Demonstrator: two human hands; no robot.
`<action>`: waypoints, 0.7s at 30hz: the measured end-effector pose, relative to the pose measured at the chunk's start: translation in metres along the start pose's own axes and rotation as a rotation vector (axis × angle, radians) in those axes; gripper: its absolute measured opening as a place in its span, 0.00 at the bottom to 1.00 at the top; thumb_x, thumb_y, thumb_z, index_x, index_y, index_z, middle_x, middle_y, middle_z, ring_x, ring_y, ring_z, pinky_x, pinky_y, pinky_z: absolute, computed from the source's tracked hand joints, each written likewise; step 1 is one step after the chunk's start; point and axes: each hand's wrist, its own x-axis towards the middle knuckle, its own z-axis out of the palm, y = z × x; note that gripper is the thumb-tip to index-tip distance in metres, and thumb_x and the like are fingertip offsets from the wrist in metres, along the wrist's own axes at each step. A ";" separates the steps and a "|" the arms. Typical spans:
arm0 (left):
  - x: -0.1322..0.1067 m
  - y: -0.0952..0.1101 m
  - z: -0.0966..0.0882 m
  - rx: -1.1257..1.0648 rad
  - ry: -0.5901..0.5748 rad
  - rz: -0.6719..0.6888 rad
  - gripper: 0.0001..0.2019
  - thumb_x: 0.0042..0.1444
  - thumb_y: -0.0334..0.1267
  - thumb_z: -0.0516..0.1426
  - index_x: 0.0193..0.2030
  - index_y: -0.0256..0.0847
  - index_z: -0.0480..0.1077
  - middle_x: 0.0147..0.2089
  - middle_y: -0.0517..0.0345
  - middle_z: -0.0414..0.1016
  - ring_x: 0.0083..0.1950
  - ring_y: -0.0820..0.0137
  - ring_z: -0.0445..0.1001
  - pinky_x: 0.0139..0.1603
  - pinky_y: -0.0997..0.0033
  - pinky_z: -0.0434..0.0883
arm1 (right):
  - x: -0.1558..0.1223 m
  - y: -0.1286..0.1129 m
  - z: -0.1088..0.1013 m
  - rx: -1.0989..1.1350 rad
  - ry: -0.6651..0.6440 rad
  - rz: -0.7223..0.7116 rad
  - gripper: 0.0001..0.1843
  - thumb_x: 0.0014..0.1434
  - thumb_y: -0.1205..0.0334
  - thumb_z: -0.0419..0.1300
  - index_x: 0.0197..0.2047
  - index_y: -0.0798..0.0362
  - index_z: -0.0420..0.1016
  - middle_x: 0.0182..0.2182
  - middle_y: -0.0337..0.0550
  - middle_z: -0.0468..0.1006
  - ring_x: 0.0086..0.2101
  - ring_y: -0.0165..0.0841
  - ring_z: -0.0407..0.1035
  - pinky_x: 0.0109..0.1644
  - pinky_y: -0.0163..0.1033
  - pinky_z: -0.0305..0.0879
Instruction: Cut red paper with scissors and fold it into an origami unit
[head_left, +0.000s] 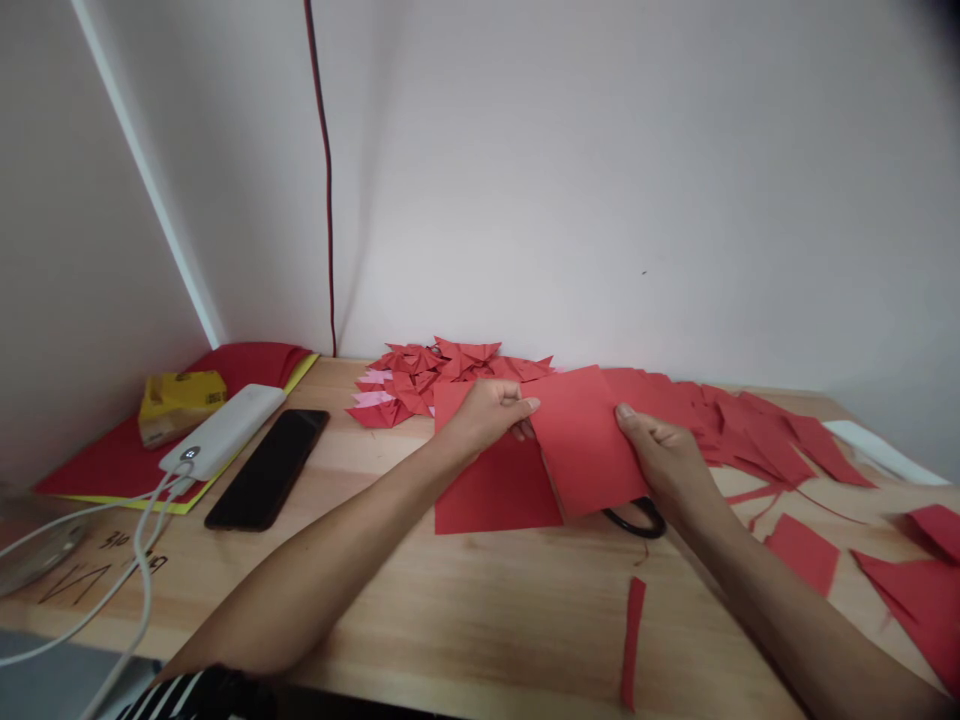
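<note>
A rectangular piece of red paper [589, 445] is held up tilted above the table, between both hands. My left hand [495, 412] pinches its left edge between thumb and curled fingers. On the right edge, the thumb of my right hand [660, 455] presses on the front face, with the fingers mostly behind. Behind and below the left hand is a larger red sheet [491, 495], partly covered. A black loop [646, 520], possibly a scissors handle, shows under the held paper; the rest of it is hidden.
Folded red and pink paper pieces [409, 375] pile up by the wall. Cut red papers [757, 430] spread to the right, and a red strip [632, 645] lies in front. At left are a phone [268, 470], a white power bank [225, 430] with cables and a yellow packet [180, 405].
</note>
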 end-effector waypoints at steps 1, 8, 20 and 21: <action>0.000 0.000 0.000 0.004 0.008 0.006 0.11 0.57 0.28 0.55 0.23 0.34 0.66 0.21 0.58 0.73 0.21 0.79 0.70 0.26 0.79 0.68 | 0.000 0.000 0.000 -0.012 0.003 0.008 0.24 0.54 0.40 0.59 0.22 0.52 0.72 0.19 0.38 0.74 0.24 0.34 0.67 0.28 0.37 0.63; 0.000 -0.001 0.000 0.037 0.034 0.030 0.11 0.56 0.28 0.55 0.23 0.35 0.64 0.20 0.59 0.72 0.21 0.78 0.70 0.26 0.78 0.68 | 0.002 0.004 -0.001 -0.059 0.001 0.000 0.23 0.54 0.39 0.58 0.23 0.51 0.73 0.22 0.38 0.76 0.30 0.37 0.70 0.33 0.38 0.66; 0.001 -0.001 0.002 0.081 0.068 0.056 0.11 0.56 0.30 0.55 0.23 0.36 0.64 0.19 0.60 0.70 0.20 0.77 0.70 0.25 0.78 0.67 | -0.001 -0.001 0.002 -0.064 -0.006 -0.016 0.28 0.53 0.36 0.57 0.18 0.52 0.67 0.16 0.36 0.69 0.21 0.30 0.61 0.24 0.35 0.58; 0.001 -0.002 0.002 0.082 0.070 0.057 0.11 0.56 0.30 0.54 0.23 0.36 0.64 0.19 0.61 0.70 0.20 0.77 0.69 0.25 0.78 0.67 | -0.002 -0.002 0.002 -0.065 -0.008 -0.016 0.28 0.53 0.36 0.58 0.18 0.52 0.67 0.15 0.35 0.68 0.20 0.30 0.60 0.23 0.34 0.57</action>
